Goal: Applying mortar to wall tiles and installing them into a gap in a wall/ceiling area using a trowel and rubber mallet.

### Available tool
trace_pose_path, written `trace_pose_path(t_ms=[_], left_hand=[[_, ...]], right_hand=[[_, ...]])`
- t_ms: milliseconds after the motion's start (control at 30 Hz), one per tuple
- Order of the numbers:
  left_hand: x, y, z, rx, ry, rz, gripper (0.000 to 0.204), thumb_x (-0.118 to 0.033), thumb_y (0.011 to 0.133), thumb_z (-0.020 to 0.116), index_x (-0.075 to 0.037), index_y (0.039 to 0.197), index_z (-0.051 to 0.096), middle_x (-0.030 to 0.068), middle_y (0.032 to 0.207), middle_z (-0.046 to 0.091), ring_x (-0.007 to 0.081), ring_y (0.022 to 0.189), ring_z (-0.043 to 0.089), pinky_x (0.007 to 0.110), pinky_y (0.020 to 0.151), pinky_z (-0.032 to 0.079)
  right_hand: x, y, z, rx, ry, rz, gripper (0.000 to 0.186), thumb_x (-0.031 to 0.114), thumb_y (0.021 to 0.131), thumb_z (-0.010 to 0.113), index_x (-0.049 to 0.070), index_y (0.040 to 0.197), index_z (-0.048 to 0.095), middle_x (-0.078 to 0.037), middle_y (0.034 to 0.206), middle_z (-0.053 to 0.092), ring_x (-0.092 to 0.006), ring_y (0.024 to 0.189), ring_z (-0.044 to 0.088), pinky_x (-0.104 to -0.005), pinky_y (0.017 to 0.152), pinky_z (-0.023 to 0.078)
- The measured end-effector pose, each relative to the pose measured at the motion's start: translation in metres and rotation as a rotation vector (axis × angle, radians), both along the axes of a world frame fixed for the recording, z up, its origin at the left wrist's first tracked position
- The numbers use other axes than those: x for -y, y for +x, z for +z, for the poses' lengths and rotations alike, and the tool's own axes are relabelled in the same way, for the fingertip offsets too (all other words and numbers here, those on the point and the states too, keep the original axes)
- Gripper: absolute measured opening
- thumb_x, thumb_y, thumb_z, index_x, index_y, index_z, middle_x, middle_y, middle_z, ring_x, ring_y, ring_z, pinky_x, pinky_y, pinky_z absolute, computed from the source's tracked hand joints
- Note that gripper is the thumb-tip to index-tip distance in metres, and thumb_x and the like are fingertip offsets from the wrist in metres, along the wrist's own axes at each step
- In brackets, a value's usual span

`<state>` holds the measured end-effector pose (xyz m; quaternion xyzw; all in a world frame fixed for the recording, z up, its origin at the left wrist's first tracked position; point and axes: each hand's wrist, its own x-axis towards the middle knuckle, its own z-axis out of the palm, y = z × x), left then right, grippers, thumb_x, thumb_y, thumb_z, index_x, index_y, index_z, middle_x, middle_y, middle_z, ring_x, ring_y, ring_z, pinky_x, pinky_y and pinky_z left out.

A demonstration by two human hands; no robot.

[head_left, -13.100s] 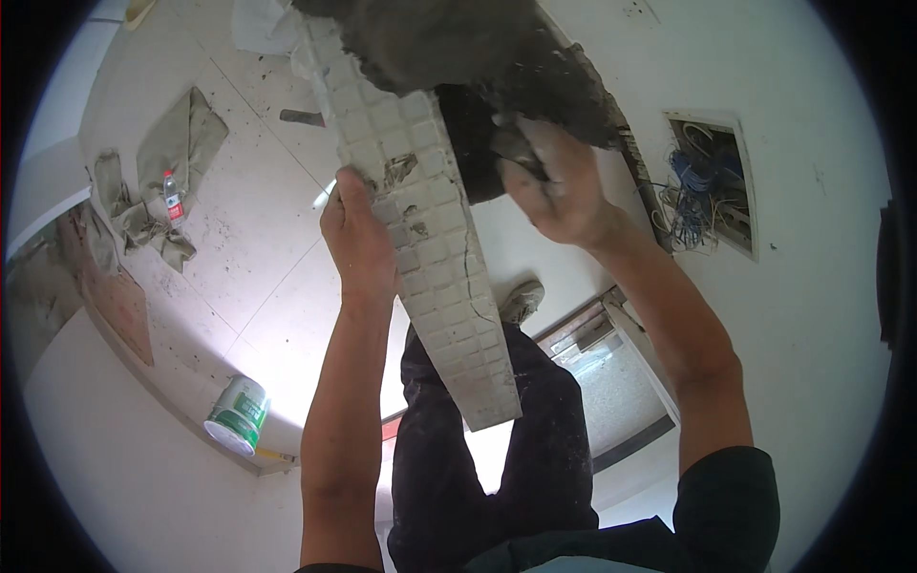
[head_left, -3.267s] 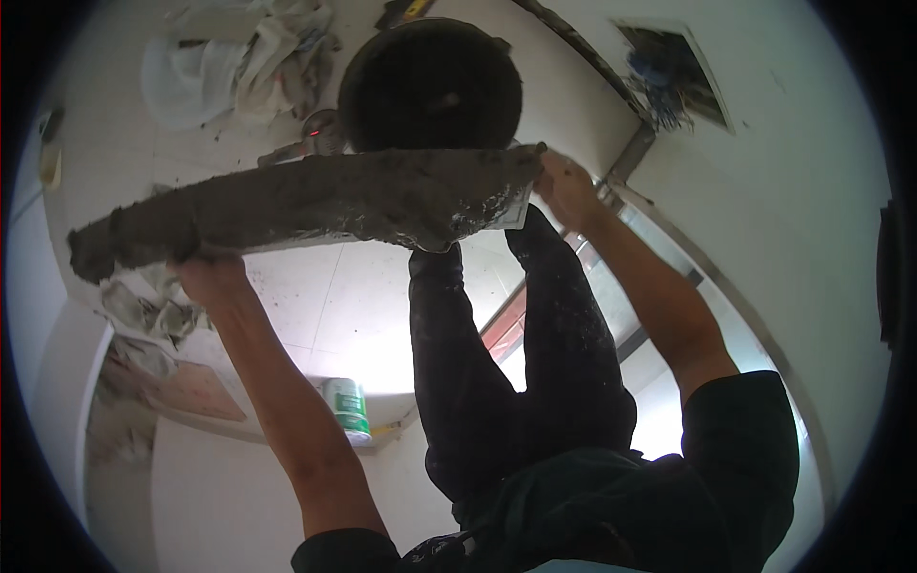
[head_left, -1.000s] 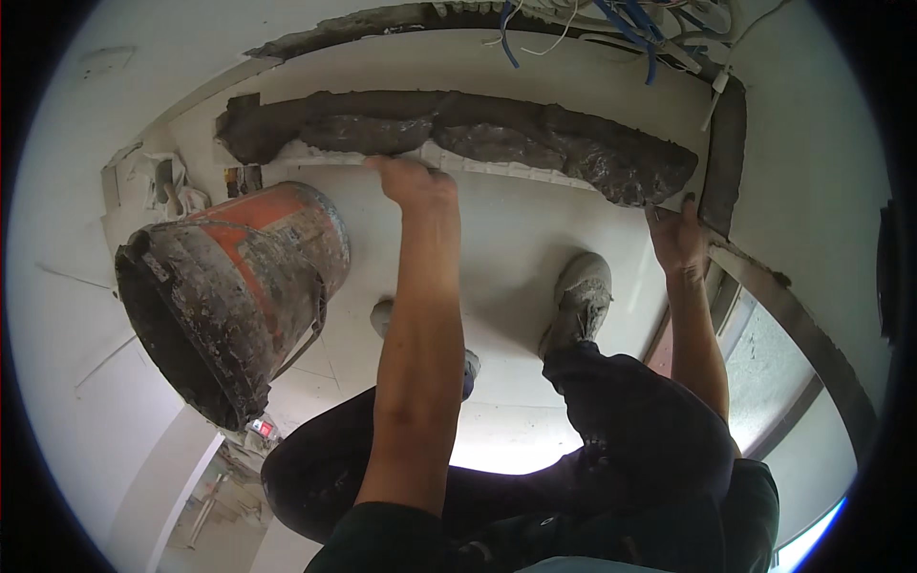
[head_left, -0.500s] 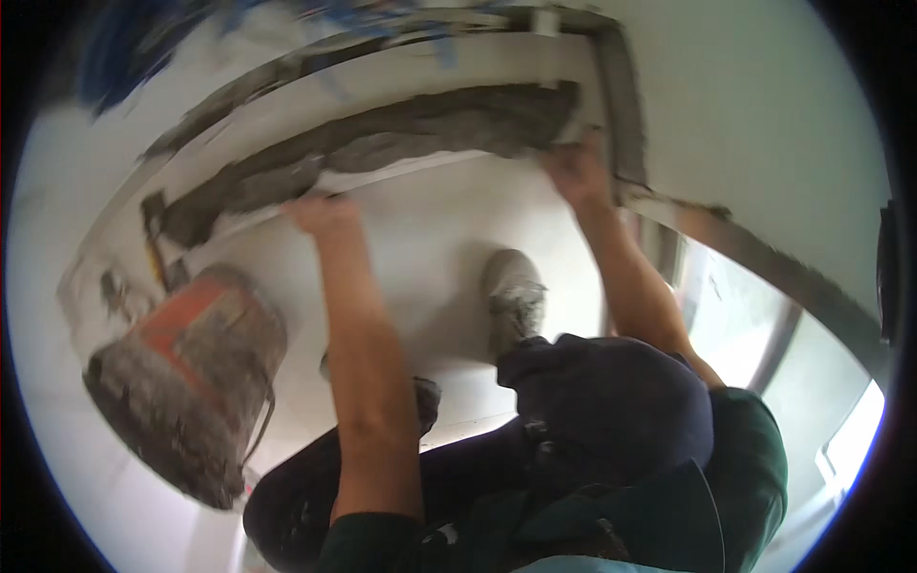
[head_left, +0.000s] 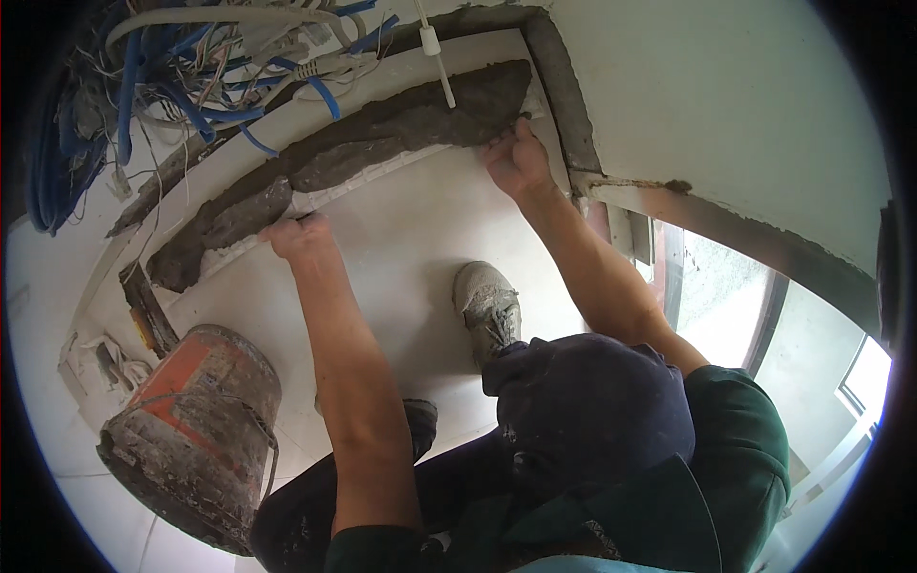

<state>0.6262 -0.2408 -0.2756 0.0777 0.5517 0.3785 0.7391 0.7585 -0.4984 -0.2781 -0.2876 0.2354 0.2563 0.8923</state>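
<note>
A long, narrow white tile strip [head_left: 355,183] lies across the far side of the floor, its upper face heaped with wet grey mortar [head_left: 382,138]. My left hand [head_left: 301,237] is closed on the near edge of the strip, left of its middle. At the right end, my right hand [head_left: 519,160] grips the same edge with bent fingers, the thumb up beside the mortar. The fingertips of both hands are partly hidden.
Tangled blue and white cables [head_left: 220,76] hang at the upper left, with a thin white rod [head_left: 438,57] beside them. A mortar-caked bucket [head_left: 196,430] stands left, near a dirty long-handled tool [head_left: 148,310]. My shoe [head_left: 487,306] is on the pale floor [head_left: 401,248].
The view has shifted, bringing the cables further into the picture and sharpening it. Both hands remain at about the same places on the tile strip.
</note>
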Motion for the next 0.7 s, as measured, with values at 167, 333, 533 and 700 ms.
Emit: trace_pose_path(t_ms=[167,333,533,700], left_hand=[[0.003,0.016,0.002,0.065,-0.051,0.073,0.051,-0.041,0.097,0.032,-0.006,0.128,0.053,0.0088,0.132,0.053,0.0272,0.120,0.050,0.041,0.106,0.039],[0.002,0.019,-0.017,0.149,-0.008,0.042,0.050,-0.042,0.098,0.032,-0.007,0.127,0.053,0.0074,0.126,0.055,0.0268,0.112,0.052,0.042,0.098,0.042],[-0.001,0.014,-0.019,-0.070,-0.219,0.021,0.060,-0.060,0.095,0.032,-0.017,0.135,0.041,-0.0014,0.123,0.049,0.0158,0.094,0.043,0.028,0.080,0.041],[-0.003,0.024,-0.015,0.162,-0.091,0.133,0.054,-0.053,0.099,0.024,-0.015,0.133,0.042,-0.0025,0.120,0.049,0.0125,0.092,0.045,0.028,0.073,0.039]], right_hand=[[0.000,0.021,-0.010,-0.036,-0.013,-0.058,0.041,0.032,0.104,0.023,0.007,0.130,0.042,-0.009,0.132,0.049,-0.0257,0.124,0.043,-0.0418,0.107,0.035],[0.027,0.044,-0.049,-0.117,0.007,-0.068,0.031,0.033,0.101,0.037,0.009,0.110,0.055,-0.005,0.107,0.059,-0.0211,0.091,0.056,-0.0368,0.083,0.048],[0.019,0.059,-0.043,-0.109,0.030,0.081,0.029,0.028,0.098,0.041,0.006,0.112,0.056,-0.009,0.109,0.060,-0.0219,0.094,0.058,-0.0379,0.080,0.050],[-0.001,0.058,-0.015,0.051,0.157,0.105,0.036,0.030,0.100,0.038,0.004,0.119,0.053,-0.014,0.124,0.056,-0.0255,0.116,0.052,-0.0414,0.098,0.044]])
